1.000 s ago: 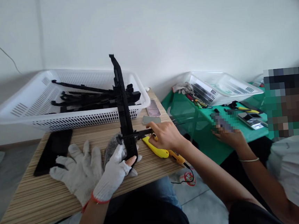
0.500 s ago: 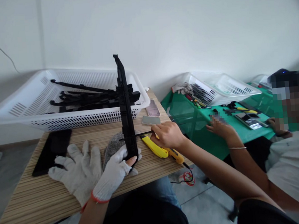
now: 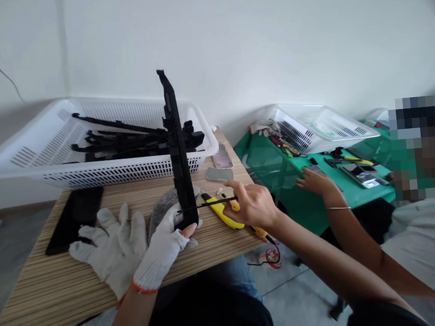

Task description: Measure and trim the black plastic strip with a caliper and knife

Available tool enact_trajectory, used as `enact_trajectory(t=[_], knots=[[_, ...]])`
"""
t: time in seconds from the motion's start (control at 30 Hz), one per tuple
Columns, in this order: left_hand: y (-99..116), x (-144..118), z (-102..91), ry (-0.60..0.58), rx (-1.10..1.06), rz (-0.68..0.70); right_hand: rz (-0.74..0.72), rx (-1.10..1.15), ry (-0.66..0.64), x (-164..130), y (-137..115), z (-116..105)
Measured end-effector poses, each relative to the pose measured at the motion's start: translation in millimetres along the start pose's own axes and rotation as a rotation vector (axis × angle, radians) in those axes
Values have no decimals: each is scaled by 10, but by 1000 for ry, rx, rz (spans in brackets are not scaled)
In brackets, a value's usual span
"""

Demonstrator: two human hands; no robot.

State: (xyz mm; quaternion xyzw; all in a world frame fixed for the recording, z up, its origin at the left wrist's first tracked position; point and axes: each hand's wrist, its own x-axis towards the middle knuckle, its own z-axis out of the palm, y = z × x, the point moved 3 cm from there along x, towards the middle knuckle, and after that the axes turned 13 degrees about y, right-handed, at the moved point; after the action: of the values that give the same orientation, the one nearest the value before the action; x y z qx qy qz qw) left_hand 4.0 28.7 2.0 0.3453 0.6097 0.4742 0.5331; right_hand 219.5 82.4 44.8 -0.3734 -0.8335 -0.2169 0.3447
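My left hand, in a white glove with one fingertip bare, grips the lower end of a long black plastic part that stands upright on the wooden table. My bare right hand pinches a thin black strip that runs level from the part's lower end toward my fingers. A yellow utility knife lies on the table just under that hand. A loose white glove lies flat to the left of my left hand, and a grey cloth sits behind it.
A white basket with several black parts fills the table's back. A flat black slab lies at the left, two phones near the far right corner. A co-worker's hand rests on a green table holding a second basket and tools.
My right hand has moved right and slightly down, drawing the thin strip out longer from the part. The co-worker's hand has lowered onto the green table.
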Motion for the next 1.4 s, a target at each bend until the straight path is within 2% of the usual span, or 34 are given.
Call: enact_trajectory(t=[0.1, 0.27, 0.5, 0.67, 0.77, 0.93, 1.1, 1.27, 1.33, 1.4], knots=[[-2, 17, 2, -8, -35, 33, -77, 8, -59, 14, -20, 20], [-26, 31, 6, 26, -45, 44, -105, 47, -254, 56, -77, 83], [-27, 12, -13, 38, -22, 24, -115, 57, -288, 73, -85, 49], [-76, 45, -16, 59, -24, 45, -115, -9, -437, 75, -98, 98], [-130, 67, -22, 93, -14, 45, -131, -20, -474, 80, -104, 104], [-158, 77, -35, 114, 34, 53, -174, 17, -434, 46, -95, 130], [-152, 72, -42, 70, 9, 91, -194, 28, -373, 14, -70, 156], [-203, 91, -40, 77, -29, 63, -148, 52, -326, 43, -72, 113], [-209, 95, -34, 71, -37, 55, -150, 63, -264, 54, -77, 81], [-198, 91, -27, 54, -45, 51, -132, 101, -148, 61, -50, 19]])
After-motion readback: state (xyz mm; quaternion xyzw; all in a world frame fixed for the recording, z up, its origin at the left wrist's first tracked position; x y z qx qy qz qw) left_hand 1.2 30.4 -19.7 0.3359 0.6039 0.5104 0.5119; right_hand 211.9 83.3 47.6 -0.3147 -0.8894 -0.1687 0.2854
